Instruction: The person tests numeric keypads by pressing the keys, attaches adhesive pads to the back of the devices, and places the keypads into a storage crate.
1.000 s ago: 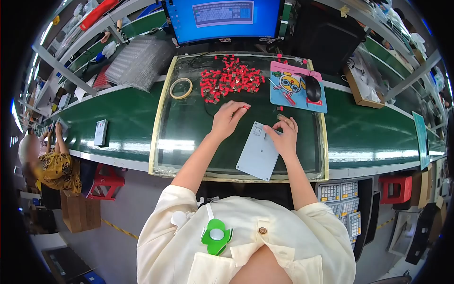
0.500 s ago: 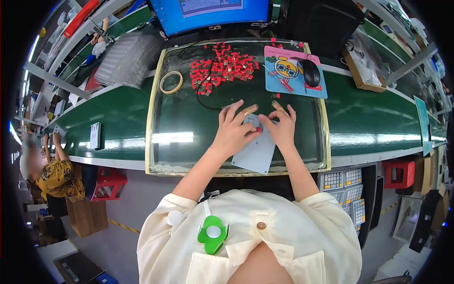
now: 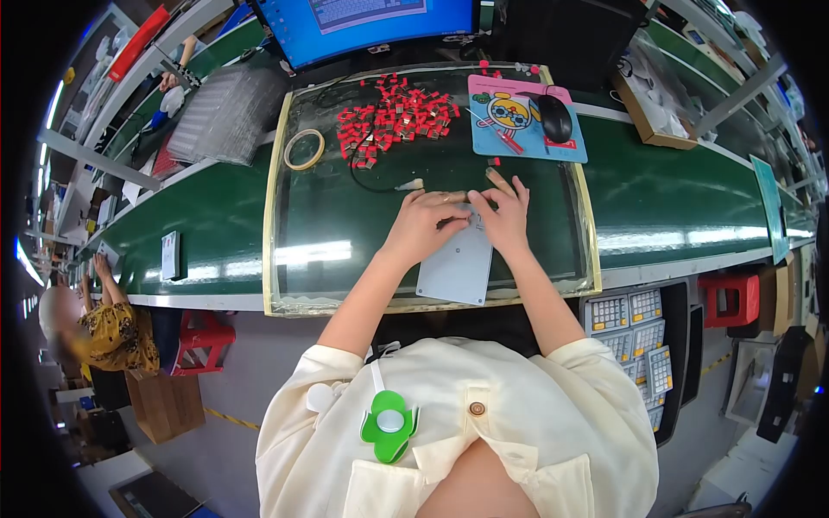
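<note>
A light grey numeric keypad (image 3: 455, 269) lies back side up on the dark mat, a small dot in its middle and at its lower corners. At its upper left edge, my left hand (image 3: 420, 226) is closed, thumb and fingers bent together; whatever is between them is hidden. My right hand (image 3: 506, 220) grips the keypad's upper right end, its thumb and index close to the left fingertips and other fingers stretched forward. Beyond the left hand lies a dark cable with a pale plug end (image 3: 411, 185). A single red-capped USB receiver (image 3: 493, 161) rests beyond the right hand.
A heap of red USB receivers (image 3: 393, 121) and a tape roll (image 3: 304, 149) lie on the mat. Further back are a mouse (image 3: 555, 119) on a mouse pad (image 3: 484, 95) and a monitor (image 3: 363, 30). Keypads fill a tray (image 3: 596, 304) at lower right. Another person (image 3: 121, 332) sits far left.
Both hands have come together at the keypad's upper end. The red piece seen at my left fingers is now out of sight. The cable's plug end has come into view.
</note>
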### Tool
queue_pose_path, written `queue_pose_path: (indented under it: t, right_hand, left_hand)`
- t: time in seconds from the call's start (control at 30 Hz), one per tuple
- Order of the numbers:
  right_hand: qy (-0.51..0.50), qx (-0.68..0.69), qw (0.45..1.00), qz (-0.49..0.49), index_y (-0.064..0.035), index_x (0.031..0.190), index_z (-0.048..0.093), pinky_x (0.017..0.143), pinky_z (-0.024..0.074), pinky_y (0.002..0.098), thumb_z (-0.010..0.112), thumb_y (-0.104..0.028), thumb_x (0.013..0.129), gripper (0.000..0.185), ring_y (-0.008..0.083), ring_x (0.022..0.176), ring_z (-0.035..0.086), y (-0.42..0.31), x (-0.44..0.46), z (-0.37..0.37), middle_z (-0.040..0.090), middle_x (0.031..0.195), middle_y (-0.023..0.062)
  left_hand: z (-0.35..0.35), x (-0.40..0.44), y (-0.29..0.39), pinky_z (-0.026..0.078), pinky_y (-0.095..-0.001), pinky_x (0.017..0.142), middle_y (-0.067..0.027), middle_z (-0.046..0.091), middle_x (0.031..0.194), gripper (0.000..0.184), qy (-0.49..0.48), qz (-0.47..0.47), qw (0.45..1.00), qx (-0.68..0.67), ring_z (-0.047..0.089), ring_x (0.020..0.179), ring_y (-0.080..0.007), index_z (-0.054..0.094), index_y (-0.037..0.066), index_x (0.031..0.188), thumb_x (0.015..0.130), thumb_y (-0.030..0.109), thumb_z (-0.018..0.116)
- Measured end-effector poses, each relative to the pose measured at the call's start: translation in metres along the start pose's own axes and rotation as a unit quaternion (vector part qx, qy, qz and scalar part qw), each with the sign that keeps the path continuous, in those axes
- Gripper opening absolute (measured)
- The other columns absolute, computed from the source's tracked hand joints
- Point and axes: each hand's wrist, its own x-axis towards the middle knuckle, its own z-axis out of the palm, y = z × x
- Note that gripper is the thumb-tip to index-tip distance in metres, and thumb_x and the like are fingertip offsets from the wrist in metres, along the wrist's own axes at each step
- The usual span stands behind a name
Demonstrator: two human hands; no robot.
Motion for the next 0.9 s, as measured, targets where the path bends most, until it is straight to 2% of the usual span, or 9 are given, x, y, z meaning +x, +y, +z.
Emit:
queue_pose_path:
  t: [0.07, 0.17, 0.2, 0.33, 0.43, 0.53, 0.73, 0.83, 0.9]
  right_hand:
    - [-0.017, 0.082, 0.996, 0.02, -0.0099, 0.088, 0.069, 0.108, 0.0193, 0.0487, 0.065, -0.033, 0.081, 0.025, 0.04, 0.124, 0.034, 0.003, -0.001, -0.012, 0.058, 0.119, 0.0157]
    - [-0.009, 0.044, 0.998, -0.032, -0.0117, 0.096, 0.068, 0.108, 0.0194, 0.0494, 0.064, -0.033, 0.082, 0.026, 0.0383, 0.125, 0.034, 0.01, -0.013, -0.035, 0.055, 0.123, 0.0148]
    - [-0.034, 0.0, 0.999, -0.018, -0.0126, 0.102, 0.067, 0.108, 0.0181, 0.0514, 0.066, -0.035, 0.081, 0.031, 0.0389, 0.127, 0.033, 0.01, -0.021, -0.043, 0.052, 0.129, 0.0137]
    - [-0.101, -0.103, 0.989, 0.008, -0.0142, 0.107, 0.067, 0.11, 0.0116, 0.0529, 0.066, -0.045, 0.078, 0.042, 0.0393, 0.134, 0.023, -0.007, -0.049, -0.055, 0.045, 0.137, 0.0098]
    - [-0.073, -0.083, 0.994, 0.011, -0.0146, 0.107, 0.067, 0.11, 0.0091, 0.0532, 0.064, -0.048, 0.079, 0.044, 0.0388, 0.134, 0.022, -0.006, -0.055, -0.048, 0.044, 0.137, 0.0084]
    - [-0.055, -0.096, 0.994, 0.007, -0.015, 0.105, 0.067, 0.11, 0.0088, 0.0532, 0.063, -0.048, 0.08, 0.042, 0.0385, 0.134, 0.023, -0.006, -0.056, -0.044, 0.046, 0.136, 0.0066]
    - [-0.035, -0.101, 0.994, -0.009, -0.0147, 0.101, 0.069, 0.11, 0.0095, 0.0536, 0.062, -0.046, 0.081, 0.038, 0.0381, 0.133, 0.025, -0.005, -0.057, -0.042, 0.048, 0.134, 0.004]
    - [-0.03, -0.103, 0.994, -0.011, -0.0147, 0.1, 0.069, 0.11, 0.0098, 0.0541, 0.062, -0.043, 0.082, 0.034, 0.0377, 0.133, 0.026, -0.005, -0.058, -0.041, 0.05, 0.132, 0.0025]
    - [-0.028, -0.104, 0.994, -0.016, -0.0148, 0.099, 0.069, 0.109, 0.01, 0.0546, 0.061, -0.041, 0.084, 0.032, 0.0376, 0.132, 0.027, -0.005, -0.057, -0.04, 0.051, 0.131, 0.0017]
  left_hand:
    - [0.0, 0.001, 0.0, 0.035, -0.0413, 0.098, -0.0035, 0.062, 0.116, 0.017, 0.002, 0.003, 1.0, 0.014, 0.055, 0.111, -0.0231, 0.07, 0.014, 0.093, 0.079, 0.023, 0.067]
    - [0.003, -0.002, -0.001, 0.038, -0.0405, 0.096, -0.0046, 0.063, 0.116, 0.018, 0.019, 0.011, 1.0, 0.02, 0.056, 0.111, -0.0247, 0.071, 0.012, 0.093, 0.078, 0.022, 0.068]
    - [0.005, -0.003, -0.003, 0.04, -0.0399, 0.095, -0.005, 0.063, 0.115, 0.018, 0.024, 0.015, 0.999, 0.017, 0.056, 0.11, -0.0256, 0.07, 0.011, 0.092, 0.078, 0.022, 0.068]
    - [0.003, 0.0, -0.004, 0.047, -0.0362, 0.088, -0.0072, 0.063, 0.114, 0.018, 0.011, 0.0, 0.999, -0.042, 0.058, 0.108, -0.0279, 0.069, 0.009, 0.092, 0.076, 0.017, 0.07]
    - [-0.001, 0.002, -0.005, 0.047, -0.0375, 0.089, -0.0051, 0.063, 0.114, 0.018, -0.004, -0.001, 0.998, -0.065, 0.057, 0.109, -0.027, 0.068, 0.011, 0.092, 0.077, 0.02, 0.069]
    - [-0.009, 0.006, 0.002, 0.048, -0.0359, 0.086, -0.0072, 0.063, 0.113, 0.019, -0.034, -0.071, 0.991, -0.111, 0.058, 0.107, -0.0281, 0.067, 0.01, 0.092, 0.076, 0.019, 0.069]
    - [-0.004, -0.001, -0.004, 0.047, -0.0363, 0.09, -0.0076, 0.063, 0.115, 0.027, -0.008, 0.026, 1.0, 0.015, 0.058, 0.109, -0.0278, 0.066, 0.009, 0.102, 0.076, 0.018, 0.07]
    - [-0.004, -0.011, 0.013, 0.047, -0.0363, 0.091, -0.0076, 0.061, 0.118, 0.031, 0.018, 0.064, 0.984, 0.167, 0.056, 0.111, -0.0288, 0.065, 0.009, 0.105, 0.077, 0.02, 0.069]
    - [-0.001, -0.018, 0.017, 0.046, -0.0373, 0.092, -0.0082, 0.059, 0.121, 0.03, 0.022, 0.049, 0.985, 0.166, 0.054, 0.114, -0.0299, 0.065, 0.009, 0.106, 0.078, 0.02, 0.069]
